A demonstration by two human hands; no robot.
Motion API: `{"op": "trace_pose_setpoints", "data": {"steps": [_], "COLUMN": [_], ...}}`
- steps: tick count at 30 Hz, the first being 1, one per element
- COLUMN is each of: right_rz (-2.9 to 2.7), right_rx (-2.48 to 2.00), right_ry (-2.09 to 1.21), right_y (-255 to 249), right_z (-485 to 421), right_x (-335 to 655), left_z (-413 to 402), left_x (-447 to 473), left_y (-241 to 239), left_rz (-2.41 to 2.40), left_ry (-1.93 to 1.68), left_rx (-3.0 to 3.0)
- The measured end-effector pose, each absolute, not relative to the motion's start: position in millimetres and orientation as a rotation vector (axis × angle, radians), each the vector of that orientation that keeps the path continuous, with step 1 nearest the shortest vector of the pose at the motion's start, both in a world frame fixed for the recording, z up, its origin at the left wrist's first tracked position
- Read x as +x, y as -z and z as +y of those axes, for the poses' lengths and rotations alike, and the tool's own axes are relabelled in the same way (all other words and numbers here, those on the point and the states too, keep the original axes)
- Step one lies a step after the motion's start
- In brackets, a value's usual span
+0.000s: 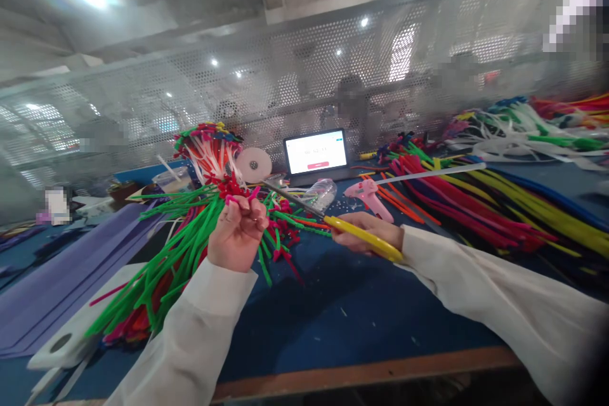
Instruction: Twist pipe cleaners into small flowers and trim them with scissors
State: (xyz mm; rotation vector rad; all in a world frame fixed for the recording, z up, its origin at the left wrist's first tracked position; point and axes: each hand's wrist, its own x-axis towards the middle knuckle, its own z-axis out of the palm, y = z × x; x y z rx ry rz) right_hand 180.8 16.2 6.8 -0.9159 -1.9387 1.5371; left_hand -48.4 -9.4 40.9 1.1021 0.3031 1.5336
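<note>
My left hand [236,231] is raised above the blue table [333,323], fingers curled shut round a short pink pipe cleaner piece [242,198]. Just behind it lies a heap of green and red pipe cleaners [166,260]. My right hand [366,231] rests low over the table and grips yellow-handled scissors [366,238], whose metal blades [295,200] point left toward my left hand. Both arms wear white sleeves.
A pink glue gun [368,195] with a white glue stick lies beyond my right hand. Long red, yellow and blue pipe cleaners [476,203] cover the right side. A lit tablet [316,152] stands at the back by a perforated metal screen. Purple sheets [57,279] lie left.
</note>
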Motion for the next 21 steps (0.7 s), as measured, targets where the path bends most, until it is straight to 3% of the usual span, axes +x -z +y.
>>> {"op": "trace_pose_setpoints", "data": {"steps": [4,12,21], "right_rz": [-1.725,-1.898,-1.957], "right_rx": [-0.675,-0.467,-0.652], "right_ry": [-1.796,-1.883,-1.701], "right_y": [-3.4,-4.3,2.3], "right_z": [4.3,-13.1,-17.4], "right_x": [175.5,172.1,167.1], "left_z": [-7.6,-5.8,-3.6], "left_x": [-46.8,-40.7,-42.6], "left_y": [-36.7,-26.2,-21.6], "left_rz": [0.297,0.334,0.376], "left_ry": [-1.521,-1.452,-1.452], "left_rx": [1.105,1.069,1.072]}}
